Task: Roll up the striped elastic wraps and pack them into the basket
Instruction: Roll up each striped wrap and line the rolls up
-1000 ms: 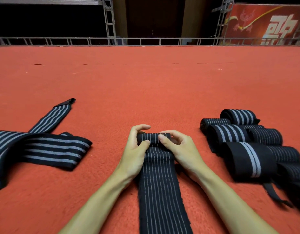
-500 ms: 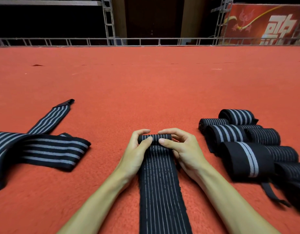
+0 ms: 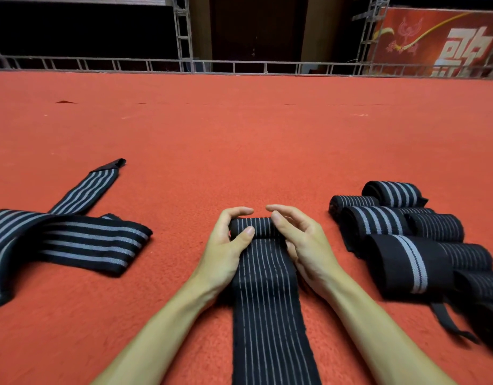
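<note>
Since a second ago the rolled end has thickened; both index fingers have lifted to arch over it, tips nearly meeting. Red carpet fills the ground, with a metal railing and a red banner at the far edge. Left: loose broad-striped wraps, strips crossing flat; one piece or two, cannot tell. Centre: one thin-striped wrap lies flat toward the camera, its far end rolled. Right: rolled wraps touching in a cluster, at least six; the nearest ones are blurred, so no exact count. Left hand and right hand are close together, each curled round an end of the roll, thumbs on it.
</note>
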Motion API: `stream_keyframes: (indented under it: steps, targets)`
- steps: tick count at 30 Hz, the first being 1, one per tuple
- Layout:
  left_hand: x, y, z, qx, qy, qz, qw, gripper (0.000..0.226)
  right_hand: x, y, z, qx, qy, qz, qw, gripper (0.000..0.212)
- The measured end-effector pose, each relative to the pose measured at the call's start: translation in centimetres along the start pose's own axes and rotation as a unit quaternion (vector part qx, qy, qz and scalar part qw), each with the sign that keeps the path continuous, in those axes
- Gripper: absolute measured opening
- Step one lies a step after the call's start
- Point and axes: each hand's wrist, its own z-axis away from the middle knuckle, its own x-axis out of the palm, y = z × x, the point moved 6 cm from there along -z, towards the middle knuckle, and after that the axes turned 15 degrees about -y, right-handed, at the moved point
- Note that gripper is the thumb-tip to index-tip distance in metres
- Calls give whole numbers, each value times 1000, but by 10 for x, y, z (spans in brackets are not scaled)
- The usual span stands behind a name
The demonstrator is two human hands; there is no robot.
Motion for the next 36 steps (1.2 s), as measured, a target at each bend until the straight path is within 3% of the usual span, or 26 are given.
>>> stream_keyframes:
  steps: [5, 12, 24, 28, 36]
  targets:
    - [2, 1, 0, 12, -18, 12, 1000, 38, 5, 2, 1, 17, -6, 20, 1000, 38]
    - [0, 0, 0, 4, -12, -11, 1000, 40, -1, 1, 2, -3, 11, 6, 1000, 7]
    - [0, -19, -3, -78, -2, 34, 996, 41, 2, -3, 3, -39, -23, -25, 999, 24]
    - [-2, -17, -3, -61, 13, 29, 998, 16, 2, -2, 2, -34, -28, -21, 999, 24]
    - [-3, -7, -3, 9, -9, 29, 999, 41, 6, -3, 1, -18, 3, 62, 998, 39]
